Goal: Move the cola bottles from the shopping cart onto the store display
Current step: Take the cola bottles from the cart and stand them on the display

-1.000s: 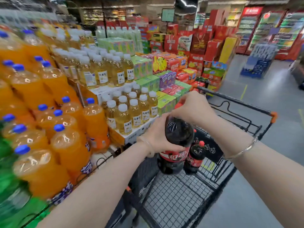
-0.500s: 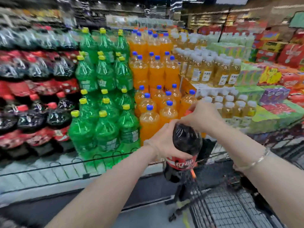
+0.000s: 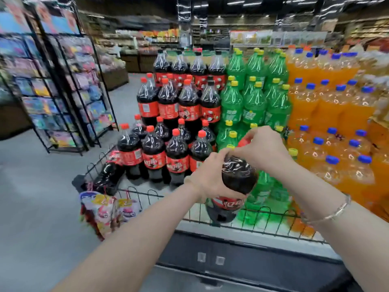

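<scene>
magazine rack [image 3: 63,91]: far left of the cola stack, well apart from it, not involved.
hanging snack packs [image 3: 105,211]: clipped low on the display's wire rail [image 3: 147,193], below-left of the cola stack.
tipped cola bottle [image 3: 109,171]: lying over at the left foot of the cola stack, against the rail. Looks like it needs righting, judgement only.
cola stack [image 3: 168,127]: three tiers on the display, red caps and red labels. Front tier already has a row of bottles standing; bare shelf shows in front of that row, below the stack.
left hand [image 3: 210,178]: just right of the cola stack's front row, fingers wrapped round the shoulder of the carried bottle.
carried cola bottle [image 3: 235,186]: upright, in the air, base over the rail just right of the stack's front row, in front of the green bottles. Not set down yet.
right hand [image 3: 263,148]: above the carried bottle, fingers curled over its red cap and neck.
green bottles [image 3: 252,102]: touching the cola stack's right side.
orange bottles [image 3: 336,123]: further right of the stack, beyond the green.
cart: not in view, so cannot tell how many bottles remain.
progress: mid-transfer. This bottle lifted and at the display; placing it beside the stack's front row is left, plus whatever the cart holds.
</scene>
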Motion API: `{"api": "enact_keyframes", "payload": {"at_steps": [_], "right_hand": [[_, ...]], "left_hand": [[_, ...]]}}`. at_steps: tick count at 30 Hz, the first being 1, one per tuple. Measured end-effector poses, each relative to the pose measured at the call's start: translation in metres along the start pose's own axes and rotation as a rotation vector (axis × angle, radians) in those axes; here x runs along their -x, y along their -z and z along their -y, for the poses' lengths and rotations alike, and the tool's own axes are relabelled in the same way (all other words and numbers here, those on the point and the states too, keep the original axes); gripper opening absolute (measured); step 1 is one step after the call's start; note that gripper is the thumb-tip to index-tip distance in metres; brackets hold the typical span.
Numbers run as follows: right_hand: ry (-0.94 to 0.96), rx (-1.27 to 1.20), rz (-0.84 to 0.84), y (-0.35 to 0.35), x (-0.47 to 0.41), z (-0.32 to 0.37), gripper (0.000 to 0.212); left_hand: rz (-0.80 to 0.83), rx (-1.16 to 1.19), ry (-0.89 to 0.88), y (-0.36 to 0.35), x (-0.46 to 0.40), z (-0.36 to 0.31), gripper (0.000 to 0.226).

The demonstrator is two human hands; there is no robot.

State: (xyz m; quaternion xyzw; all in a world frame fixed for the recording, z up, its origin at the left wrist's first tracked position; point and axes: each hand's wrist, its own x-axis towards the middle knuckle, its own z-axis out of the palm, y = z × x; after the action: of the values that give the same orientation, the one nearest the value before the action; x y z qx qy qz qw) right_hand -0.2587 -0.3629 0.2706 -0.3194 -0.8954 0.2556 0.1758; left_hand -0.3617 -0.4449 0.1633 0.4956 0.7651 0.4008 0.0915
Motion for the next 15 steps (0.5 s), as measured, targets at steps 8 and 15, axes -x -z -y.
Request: {"api": "enact_keyframes", "payload": {"at_steps": [8, 15], "right_hand": [[0.194, -0.009, 0.044, -0.072, -0.034, 0.104, 0.032], [0.303, -0.003, 0.092, -0.117, -0.086, 0.156, 0.032]], "left_hand": [[-0.175, -0.024, 0.057, 0.099, 0.025, 0.075, 0.099], [-0.241, -0.029, 0.127, 0.150, 0.015, 0.122, 0.098]]}}
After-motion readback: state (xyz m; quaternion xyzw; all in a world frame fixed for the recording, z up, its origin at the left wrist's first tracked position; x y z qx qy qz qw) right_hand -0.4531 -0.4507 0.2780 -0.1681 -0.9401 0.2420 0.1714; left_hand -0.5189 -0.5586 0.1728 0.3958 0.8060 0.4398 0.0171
